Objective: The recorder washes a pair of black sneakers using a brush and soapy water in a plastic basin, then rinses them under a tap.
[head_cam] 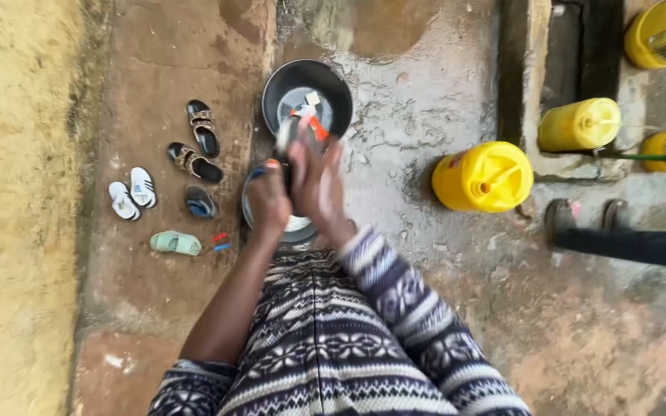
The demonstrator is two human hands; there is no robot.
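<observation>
hands working a dark shoe over wash basins

the left hand (pixel 269 202) is closed around a small blue-handled brush (pixel 260 172). the right hand (pixel 316 181) is wrapped round a dark wet shoe (pixel 287 142), held above a shallow grey metal basin (pixel 296 228) near the person's lap. beyond it, a round black basin (pixel 307 96) holds water and a white-and-orange shoe (pixel 310 115).

risk, as judged: the wet shoe could slip from the grip and splash into the basin. the damp concrete floor (pixel 425 100) could cause a footing slip.

three yellow plastic jerrycans (pixel 483 177) stand to the right; contents not visible. pairs of sandals (pixel 194 146) lie left.
</observation>
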